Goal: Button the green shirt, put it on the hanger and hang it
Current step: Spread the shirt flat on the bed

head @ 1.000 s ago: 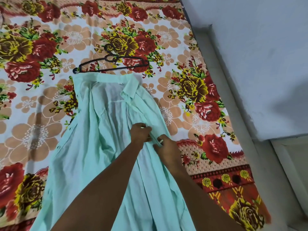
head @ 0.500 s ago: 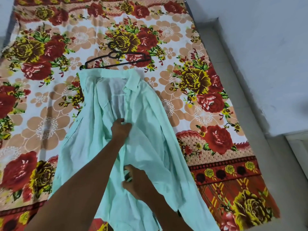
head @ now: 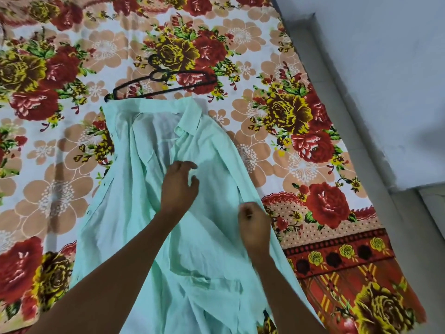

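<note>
The head view is showing your pale mint-green cotton shirt [head: 144, 213] lying spread open on the flowered bedsheet [head: 289, 68], its collar [head: 185, 121] pointing away from you and its hem running off the near edge of the picture. The front panels are lying apart, so the paler inside of the back is showing below the collar, and a row of small buttons is running down the shirt's outer left edge. Your left hand [head: 179, 186] is resting on the middle of the shirt, fingers loosely curved and pressing down on a ridge of the cloth; whether any of them are actually pinching the fabric, you cannot tell from here. Your right hand [head: 254, 225] is sitting at the shirt's right edge with its fingers curled in tight, seemingly gripping the fabric there, though the blur is hiding the grip itself. Both bare forearms are reaching in from the bottom of the frame across the shirt. The thin black plastic hanger [head: 163, 83] is lying flat on the sheet just beyond the collar, its lower left end touching or nearly touching the shirt's top edge. The red, yellow and beige sheet is ending at the right against a grey ledge [head: 361, 141], with a pale wall [head: 385, 68] rising beyond it.
</note>
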